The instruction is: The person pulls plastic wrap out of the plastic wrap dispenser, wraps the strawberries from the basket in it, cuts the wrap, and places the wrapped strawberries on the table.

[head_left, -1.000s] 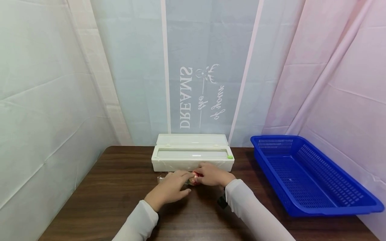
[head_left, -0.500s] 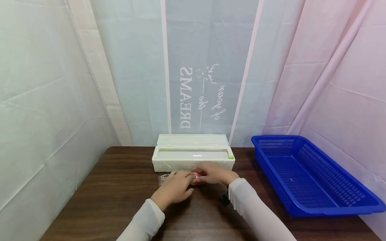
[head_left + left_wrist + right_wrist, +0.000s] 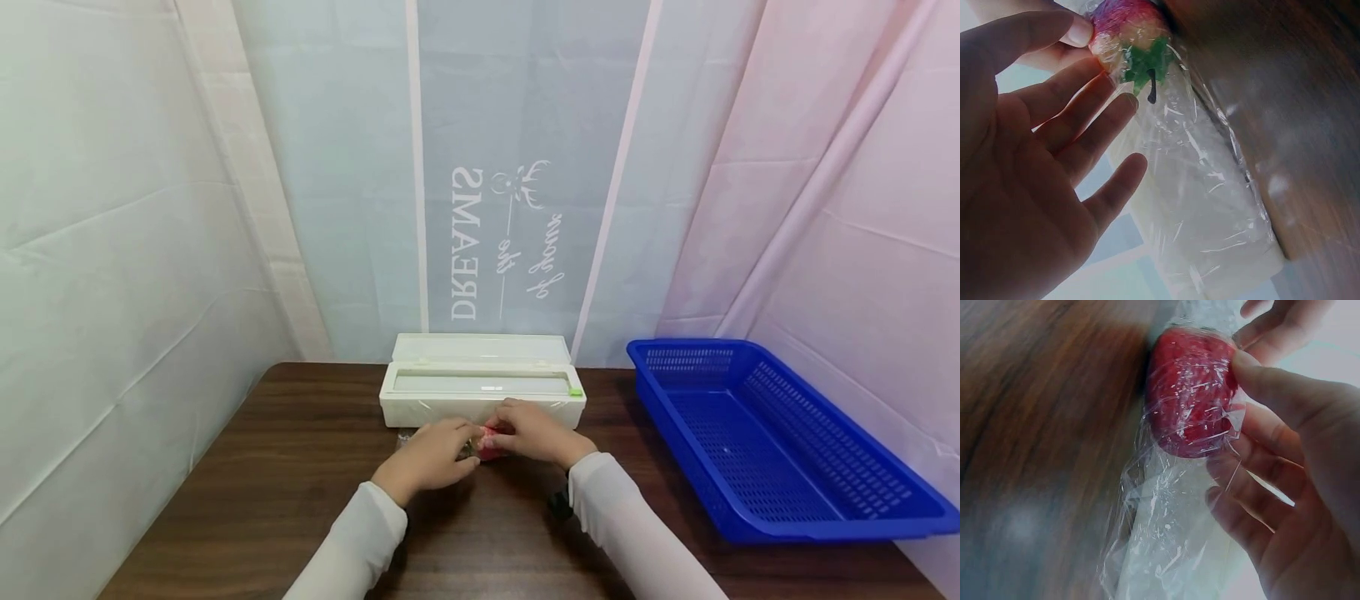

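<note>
A red strawberry [image 3: 1188, 394] with green leaves [image 3: 1144, 62] and a dark stem is wrapped in wrinkled clear cling film [image 3: 1185, 162], in front of a white cling film dispenser [image 3: 480, 408]. My right hand [image 3: 536, 433] holds the red end; in the right wrist view the thumb presses it and the other fingers lie along its side. At the leafy end is my left hand [image 3: 431, 457], with fingertips against the film and strawberry and the thumb close by. Loose film trails out past both ends. The hands hide part of the strawberry in the head view.
The dispenser's lid [image 3: 480, 346] stands raised at the back, and a green slider [image 3: 575, 392] sits at its right end. A blue plastic basket [image 3: 720, 467] is on the right of the brown wooden table [image 3: 315, 433]. Cloth walls surround the table.
Both hands stay around the wrapped strawberry and shift slightly. The left thumb has drawn closer to the fruit. The dispenser and basket have not moved.
</note>
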Tool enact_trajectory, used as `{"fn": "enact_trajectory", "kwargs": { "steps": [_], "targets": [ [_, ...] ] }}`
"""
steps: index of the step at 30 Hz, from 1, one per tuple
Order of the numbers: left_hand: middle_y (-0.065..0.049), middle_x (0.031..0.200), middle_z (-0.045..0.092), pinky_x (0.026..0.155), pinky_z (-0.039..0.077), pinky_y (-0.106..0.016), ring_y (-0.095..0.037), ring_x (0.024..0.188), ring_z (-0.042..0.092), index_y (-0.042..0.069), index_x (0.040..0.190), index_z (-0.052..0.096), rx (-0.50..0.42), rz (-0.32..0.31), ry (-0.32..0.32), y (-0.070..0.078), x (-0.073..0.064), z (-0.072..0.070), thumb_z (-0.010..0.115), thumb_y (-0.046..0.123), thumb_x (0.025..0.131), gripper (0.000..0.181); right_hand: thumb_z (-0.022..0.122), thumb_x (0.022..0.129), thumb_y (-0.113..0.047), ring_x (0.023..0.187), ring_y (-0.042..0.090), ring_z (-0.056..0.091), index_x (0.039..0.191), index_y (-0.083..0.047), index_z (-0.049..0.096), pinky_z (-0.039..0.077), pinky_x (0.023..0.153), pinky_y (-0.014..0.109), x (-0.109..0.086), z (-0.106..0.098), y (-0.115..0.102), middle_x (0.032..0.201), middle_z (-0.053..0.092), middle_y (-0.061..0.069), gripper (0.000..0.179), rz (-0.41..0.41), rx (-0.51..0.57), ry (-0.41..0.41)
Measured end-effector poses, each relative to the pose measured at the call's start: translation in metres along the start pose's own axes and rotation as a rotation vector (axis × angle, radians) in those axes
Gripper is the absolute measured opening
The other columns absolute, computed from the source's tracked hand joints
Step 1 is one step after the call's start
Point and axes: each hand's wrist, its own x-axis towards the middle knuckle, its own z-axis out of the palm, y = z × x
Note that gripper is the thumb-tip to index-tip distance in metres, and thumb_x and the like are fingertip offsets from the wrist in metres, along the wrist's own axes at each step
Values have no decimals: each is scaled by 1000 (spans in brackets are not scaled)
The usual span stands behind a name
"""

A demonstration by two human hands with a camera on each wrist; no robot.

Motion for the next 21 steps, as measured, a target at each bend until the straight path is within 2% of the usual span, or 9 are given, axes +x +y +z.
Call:
{"fn": "enact_trajectory", "kwargs": {
  "steps": [9, 18, 21],
  "targets": [
    [-4, 124, 58, 94, 43, -50, -19, 117, 48, 12, 126, 57, -60, -32, 1, -1, 5, -1, 56, 28, 90, 39, 58, 92, -30, 91, 12, 55, 110, -16, 69, 50, 83, 36, -1, 4, -1, 100, 64, 0, 26, 7, -149, 39],
    [-4, 125, 58, 97, 43, -48, -18, 118, 48, 12, 126, 57, -129, -49, 2, -3, 3, 0, 55, 30, 92, 38, 57, 93, -23, 87, 13, 55, 109, -12, 69, 51, 80, 37, -2, 7, -3, 96, 63, 2, 24, -9, -172, 66],
    [-5, 124, 59, 97, 43, -47, -19, 117, 48, 11, 125, 58, -178, -31, 5, -6, 4, 1, 56, 28, 92, 37, 57, 93, -23, 87, 13, 55, 109, -11, 70, 51, 80, 37, -2, 6, -5, 96, 63, 3, 23, -11, -169, 57]
  ]
}}
